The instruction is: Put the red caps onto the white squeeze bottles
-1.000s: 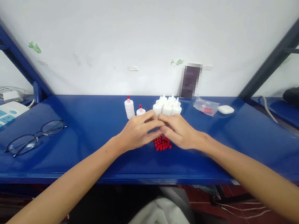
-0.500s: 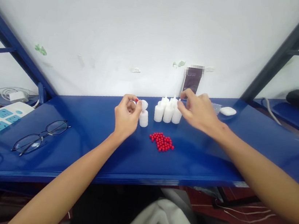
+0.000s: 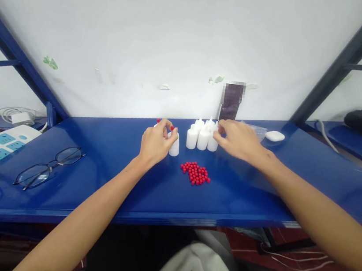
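My left hand (image 3: 156,143) is closed at a white squeeze bottle (image 3: 174,147), thumb and forefinger curled about its red cap (image 3: 172,128). Another red cap (image 3: 158,120) shows just behind the knuckles; the bottle below it is mostly hidden by the hand. At the right, my right hand (image 3: 236,136) pinches the top of an uncapped white bottle (image 3: 212,143). That bottle stands at the right of a tight group of upright white bottles (image 3: 192,138) with pointed nozzles. In front of the group lies a loose cluster of small red caps (image 3: 196,173).
Eyeglasses (image 3: 52,167) and a white power strip (image 3: 28,133) lie on the left of the blue table (image 3: 105,152). A dark phone (image 3: 229,110) leans on the wall behind the bottles. A clear plastic bag (image 3: 257,131) and a white rounded object (image 3: 274,136) lie behind my right hand.
The tilted white bottle in my left hand is no longer seen raised; that hand has come down slightly. My right hand's fingers have closed in on the rightmost bottle's top.
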The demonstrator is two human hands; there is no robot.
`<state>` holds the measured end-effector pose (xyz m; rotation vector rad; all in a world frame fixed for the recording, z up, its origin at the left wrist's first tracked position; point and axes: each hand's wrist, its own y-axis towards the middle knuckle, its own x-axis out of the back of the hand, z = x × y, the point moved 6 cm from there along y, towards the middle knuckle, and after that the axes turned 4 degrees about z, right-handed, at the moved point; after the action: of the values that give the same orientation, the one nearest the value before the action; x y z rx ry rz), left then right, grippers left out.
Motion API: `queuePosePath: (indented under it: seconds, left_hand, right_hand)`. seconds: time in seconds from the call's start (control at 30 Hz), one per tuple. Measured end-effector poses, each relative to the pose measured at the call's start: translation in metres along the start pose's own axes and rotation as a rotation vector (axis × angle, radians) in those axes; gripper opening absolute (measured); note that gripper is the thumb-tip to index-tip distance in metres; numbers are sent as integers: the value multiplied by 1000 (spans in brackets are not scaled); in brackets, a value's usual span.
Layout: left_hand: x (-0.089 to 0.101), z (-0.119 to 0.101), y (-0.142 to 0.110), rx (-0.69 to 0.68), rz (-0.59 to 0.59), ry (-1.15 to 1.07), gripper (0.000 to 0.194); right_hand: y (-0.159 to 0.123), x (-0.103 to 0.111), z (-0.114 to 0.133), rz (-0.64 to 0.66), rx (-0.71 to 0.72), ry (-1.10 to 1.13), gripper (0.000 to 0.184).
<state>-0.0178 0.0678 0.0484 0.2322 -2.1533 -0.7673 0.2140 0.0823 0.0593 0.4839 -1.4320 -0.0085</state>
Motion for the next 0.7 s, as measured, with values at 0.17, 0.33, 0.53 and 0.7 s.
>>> queuePosePath:
  seconds: [0.17,0.33,0.53,0.7]
  left_hand:
    - [2,2,-1,-19,-42,10,21]
    - [9,-11,-12,-256,-56,-45,18]
    - [-18,-34,-31,-561,436,113,29]
    - [-31,-25,-27,-444,486,209,30]
  right_hand:
    - [-2,-3,4,33,13,5,21]
    - [-4,-1,9,45,48,67,24]
    - [-7,1,16,-13,100,207,11]
    - [-12,-2,29,-13,196,283,18]
